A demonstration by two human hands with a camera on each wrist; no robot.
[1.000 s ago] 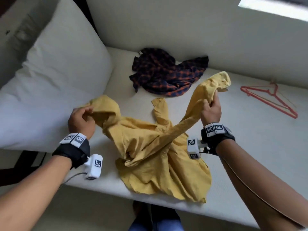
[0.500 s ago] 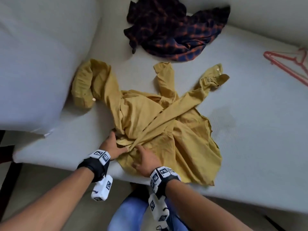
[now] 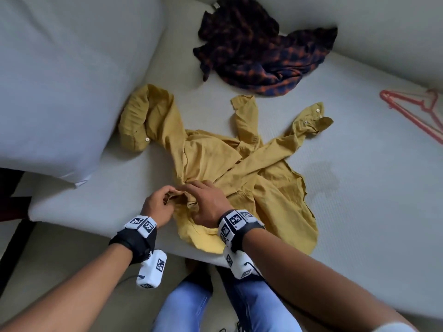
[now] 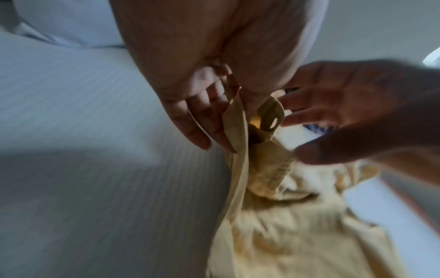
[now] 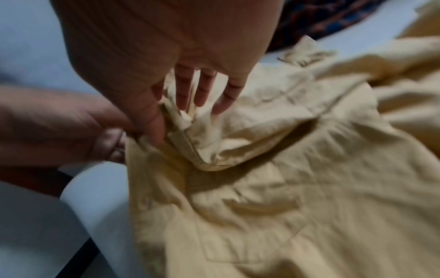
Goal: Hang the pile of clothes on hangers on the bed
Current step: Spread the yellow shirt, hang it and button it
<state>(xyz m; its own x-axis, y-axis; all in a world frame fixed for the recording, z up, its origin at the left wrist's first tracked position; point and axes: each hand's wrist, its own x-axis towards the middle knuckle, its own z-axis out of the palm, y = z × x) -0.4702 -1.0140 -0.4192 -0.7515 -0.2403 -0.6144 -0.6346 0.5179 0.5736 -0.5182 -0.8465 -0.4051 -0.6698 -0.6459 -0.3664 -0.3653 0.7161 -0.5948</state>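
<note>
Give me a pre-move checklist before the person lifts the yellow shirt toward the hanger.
1. Left hand grips the mustard-yellow cotton shirt at its near edge: ok.
2. Right hand has a grip on the cloth: cannot tell; its fingers lie fairly straight on it.
3. Sleeves untangled: not ok, one lies crossed over the body.
4. Red wire hanger within view on the white mattress: ok, at the far right, untouched.
5. Dark navy-and-orange plaid shirt apart from the yellow one: ok.
</note>
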